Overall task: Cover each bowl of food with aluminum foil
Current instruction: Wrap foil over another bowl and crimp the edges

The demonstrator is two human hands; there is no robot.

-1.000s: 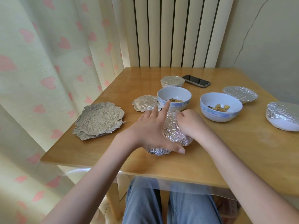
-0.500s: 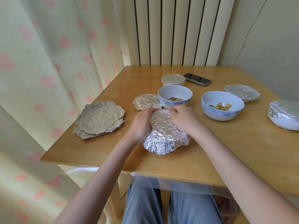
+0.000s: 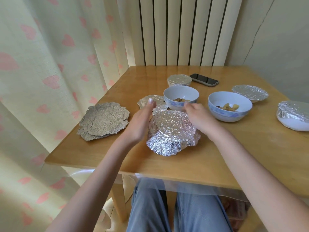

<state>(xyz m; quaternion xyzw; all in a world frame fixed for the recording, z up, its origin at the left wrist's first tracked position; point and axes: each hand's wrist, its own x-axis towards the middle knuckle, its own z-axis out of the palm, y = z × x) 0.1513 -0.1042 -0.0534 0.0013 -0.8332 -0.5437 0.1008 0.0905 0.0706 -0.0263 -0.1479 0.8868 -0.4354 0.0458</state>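
A foil-covered bowl sits near the table's front edge, its foil crimped down over the rim and flaring at the front. My left hand is flat against its left side, fingers extended. My right hand rests on its far right edge, fingers curled over the foil. Just behind stand two uncovered blue-patterned bowls with food, one in the middle and one to the right. Foil-covered bowls stand at the back, the back right and the far right.
A stack of crumpled foil sheets lies at the table's left. Another foil-covered dish sits behind my left hand. A phone lies at the back. Curtain hangs on the left, a radiator behind the wooden table.
My left hand has come off the top of the foil and moved to the bowl's left side. My right hand has shifted along the far rim. The foil's top now shows whole.
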